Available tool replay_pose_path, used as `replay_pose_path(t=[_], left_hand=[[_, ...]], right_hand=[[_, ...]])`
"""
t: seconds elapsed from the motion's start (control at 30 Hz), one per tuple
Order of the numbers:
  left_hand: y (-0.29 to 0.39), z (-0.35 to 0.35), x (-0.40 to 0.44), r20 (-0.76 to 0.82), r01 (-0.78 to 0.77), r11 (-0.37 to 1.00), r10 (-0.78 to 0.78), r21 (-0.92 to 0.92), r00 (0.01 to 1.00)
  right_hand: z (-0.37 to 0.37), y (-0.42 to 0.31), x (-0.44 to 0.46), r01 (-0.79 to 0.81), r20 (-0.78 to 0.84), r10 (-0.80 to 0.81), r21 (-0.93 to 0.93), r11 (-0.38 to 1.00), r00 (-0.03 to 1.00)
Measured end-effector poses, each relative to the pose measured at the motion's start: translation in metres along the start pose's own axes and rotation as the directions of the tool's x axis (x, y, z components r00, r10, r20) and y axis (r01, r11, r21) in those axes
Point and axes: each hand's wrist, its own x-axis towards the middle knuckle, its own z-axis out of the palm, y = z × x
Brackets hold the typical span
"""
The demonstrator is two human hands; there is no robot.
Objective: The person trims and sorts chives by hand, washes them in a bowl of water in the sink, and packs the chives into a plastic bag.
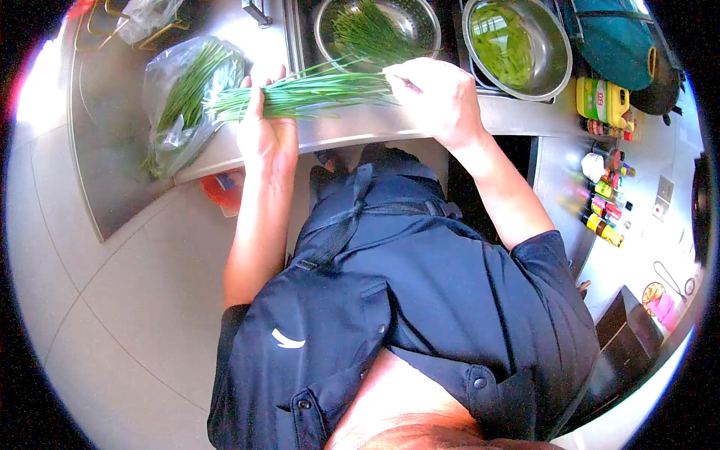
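Note:
A bunch of green chives (315, 96) stretches sideways between my hands, above the counter's front edge. My left hand (268, 124) holds it from below, palm up, with the thumb over the stalks near their left end. At the other end my right hand (439, 97) is closed, its fingertips pinching the ends of some stalks. More chives (371, 34) lie in a metal colander (323, 39) behind the bunch. To the left, a clear plastic bag (161, 94) contains further chives (196, 82).
A metal bowl (559, 64) at the right holds cut green vegetable pieces (504, 52) in liquid. Beyond it stand a yellow jug (602, 103) and several small bottles (604, 229). A faucet (256, 13) is at the back. Under the counter, at left, sits a red object (223, 193).

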Motion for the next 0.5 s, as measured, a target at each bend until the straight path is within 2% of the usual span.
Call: replay_pose_path(t=[0.03, 0.1, 0.13, 0.2, 0.23, 0.3, 0.37, 0.43, 0.5], left_hand=[[0.0, 0.0, -0.001, 0.0, 0.001, 1.0, -0.001, 0.0, 1.0], [-0.001, 0.0, -0.002, 0.013, 0.014, 1.0, -0.014, 0.015, 1.0], [-0.003, 0.0, -0.002, 0.014, 0.017, 1.0, -0.017, 0.016, 1.0], [-0.005, -0.003, -0.002, 0.019, 0.015, 0.999, -0.016, 0.029, 1.0], [-0.005, -0.003, -0.001, 0.02, 0.015, 0.999, -0.016, 0.03, 1.0], [-0.006, -0.005, -0.001, 0.002, 0.049, 0.998, -0.049, 0.031, 0.999], [-0.006, -0.004, 0.0, -0.016, 0.051, 0.998, -0.051, 0.021, 0.999], [-0.004, -0.005, 0.002, -0.033, 0.051, 0.999, -0.051, 0.009, 0.998], [0.001, -0.011, 0.005, -0.033, 0.048, 0.999, -0.048, 0.006, 0.998]], right_hand=[[0.001, -0.002, 0.001, -0.001, -0.001, 0.001, 0.0, 1.0, 1.0], [0.001, -0.007, 0.003, -0.175, 0.056, 0.172, 0.06, 0.983, 0.983], [0.004, -0.006, 0.003, -0.177, 0.055, 0.174, 0.058, 0.982, 0.983], [0.014, 0.001, 0.001, -0.39, 0.063, 0.39, 0.309, 0.868, 0.919], [0.018, 0.006, 0.001, -0.389, 0.062, 0.39, 0.309, 0.868, 0.919], [0.023, 0.011, -0.001, -0.473, 0.098, 0.488, 0.468, 0.747, 0.867], [0.017, 0.011, 0.002, -0.522, 0.144, 0.523, 0.476, 0.708, 0.84], [0.015, 0.015, 0.005, -0.624, 0.181, 0.638, 0.516, 0.586, 0.749], [0.007, 0.016, 0.008, -0.626, 0.169, 0.649, 0.519, 0.582, 0.742]])
